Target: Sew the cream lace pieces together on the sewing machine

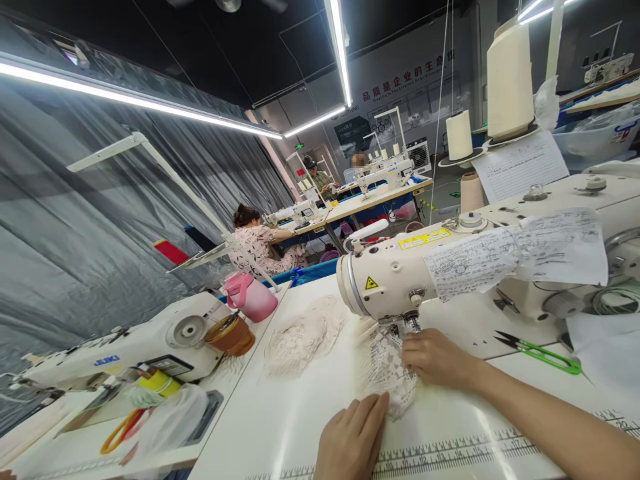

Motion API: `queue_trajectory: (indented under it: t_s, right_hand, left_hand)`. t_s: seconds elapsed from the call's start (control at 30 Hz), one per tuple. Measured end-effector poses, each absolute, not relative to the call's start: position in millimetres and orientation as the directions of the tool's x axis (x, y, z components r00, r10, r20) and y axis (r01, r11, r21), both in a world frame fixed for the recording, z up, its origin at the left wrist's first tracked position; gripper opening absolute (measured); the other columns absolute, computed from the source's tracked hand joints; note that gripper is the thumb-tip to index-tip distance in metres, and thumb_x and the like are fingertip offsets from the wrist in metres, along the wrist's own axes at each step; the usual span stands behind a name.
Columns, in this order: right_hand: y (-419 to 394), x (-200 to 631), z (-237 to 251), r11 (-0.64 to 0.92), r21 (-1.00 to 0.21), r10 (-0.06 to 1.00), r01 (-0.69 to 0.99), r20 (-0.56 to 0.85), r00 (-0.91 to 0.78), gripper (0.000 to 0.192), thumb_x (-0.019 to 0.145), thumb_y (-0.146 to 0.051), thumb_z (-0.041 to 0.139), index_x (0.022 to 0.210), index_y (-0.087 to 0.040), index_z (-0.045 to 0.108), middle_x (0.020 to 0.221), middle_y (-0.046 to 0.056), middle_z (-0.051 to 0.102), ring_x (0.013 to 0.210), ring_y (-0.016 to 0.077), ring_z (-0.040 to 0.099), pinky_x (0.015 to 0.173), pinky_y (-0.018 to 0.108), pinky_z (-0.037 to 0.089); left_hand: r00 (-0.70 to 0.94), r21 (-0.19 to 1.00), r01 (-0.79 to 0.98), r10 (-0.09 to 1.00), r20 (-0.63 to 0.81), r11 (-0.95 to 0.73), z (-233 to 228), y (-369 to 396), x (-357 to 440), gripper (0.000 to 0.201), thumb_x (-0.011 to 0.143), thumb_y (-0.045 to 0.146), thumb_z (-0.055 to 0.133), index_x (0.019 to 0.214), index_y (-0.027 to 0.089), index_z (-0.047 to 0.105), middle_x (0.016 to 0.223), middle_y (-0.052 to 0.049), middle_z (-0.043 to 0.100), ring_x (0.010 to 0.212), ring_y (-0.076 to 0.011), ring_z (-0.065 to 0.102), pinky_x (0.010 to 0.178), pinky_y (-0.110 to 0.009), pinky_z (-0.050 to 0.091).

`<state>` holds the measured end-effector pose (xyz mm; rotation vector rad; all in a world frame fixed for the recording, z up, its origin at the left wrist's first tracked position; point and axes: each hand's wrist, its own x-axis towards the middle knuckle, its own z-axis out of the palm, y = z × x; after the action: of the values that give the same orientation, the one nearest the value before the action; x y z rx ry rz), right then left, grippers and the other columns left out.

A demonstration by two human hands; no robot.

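- The left hand (353,437) lies flat near the table's front edge, fingers together and stretched out, its fingertips pressing the near end of a piece of white lace (387,373); it grips nothing, only bears down
- A printed ruler strip (450,453) runs along the front edge of the white table (280,427), passing just beside that hand
- The right hand (436,359) rests palm down on the far side of the lace, fingers loosely curled and laid on the fabric right at the needle foot (411,325); it pins the lace rather than clasping it
- The lace itself lies on the table between the two hands, its far end under the head of the white sewing machine (400,273), which overhangs it from the right
- Green-handled thread snips (543,352) lie on the table to the right of the right forearm, apart from it
- A second heap of pale lace (300,337) sits further left on the table, well apart from both hands
- Handwritten paper notes (520,257) are stuck to the machine's arm; cream thread cones (510,77) stand behind it
- At the table's left edge stand a pink jug (250,297) and a brown tape roll (231,333), beside another sewing machine (125,350) on the next table, with orange scissors (120,430) nearer the front
- Further back, seated people (257,243) work at a row of tables with more machines
- Grey sheeting covers the left wall, light strips run under a dark ceiling, and the back wall bears red lettering
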<state>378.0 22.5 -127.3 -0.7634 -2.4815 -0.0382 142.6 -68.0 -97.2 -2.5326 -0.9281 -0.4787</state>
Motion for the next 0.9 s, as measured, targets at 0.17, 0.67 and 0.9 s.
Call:
queue_trajectory:
  t_s: [0.17,0.67,0.9]
  right_hand:
    - [22.6,378.4,-128.2,0.838,-0.132,0.516,0.529,0.506,-0.692,0.024,0.072,0.003,0.045,0.068,-0.018,0.056,0.070,-0.001,0.063,0.069,0.0130,0.053,0.060,0.027,0.032]
    - [22.8,378.7,-128.3,0.844,-0.131,0.509,0.520,0.500,-0.700,0.026,0.070,0.004,0.044,0.067,-0.019,0.056,0.068,0.000,0.061,0.067,0.0129,0.050,0.058,0.026,0.031]
    - [17.8,379.2,-120.1,0.859,-0.127,0.484,0.496,0.517,-0.706,0.019,0.074,-0.005,0.045,0.070,-0.019,0.055,0.067,0.000,0.060,0.067,0.0134,0.050,0.061,0.027,0.034]
  left_hand:
    - [0.671,-0.239,0.718,0.559,0.487,-0.654,-100.0,-67.4,149.5,0.030,0.096,0.016,0.038,0.120,0.017,0.056,0.094,-0.006,0.069,0.065,-0.0127,0.065,0.053,-0.022,0.048]
    - [0.530,-0.059,0.781,0.609,0.590,-0.622,-111.8,-69.4,152.2,0.024,0.095,0.022,0.041,0.101,0.021,0.063,0.084,-0.004,0.063,0.051,-0.0089,0.056,0.047,-0.019,0.043]
    - [0.399,0.322,0.715,0.741,0.540,-0.620,-111.5,-70.1,151.1,0.026,0.098,0.027,0.036,0.108,0.023,0.059,0.095,-0.006,0.066,0.079,-0.0142,0.067,0.066,-0.020,0.055]
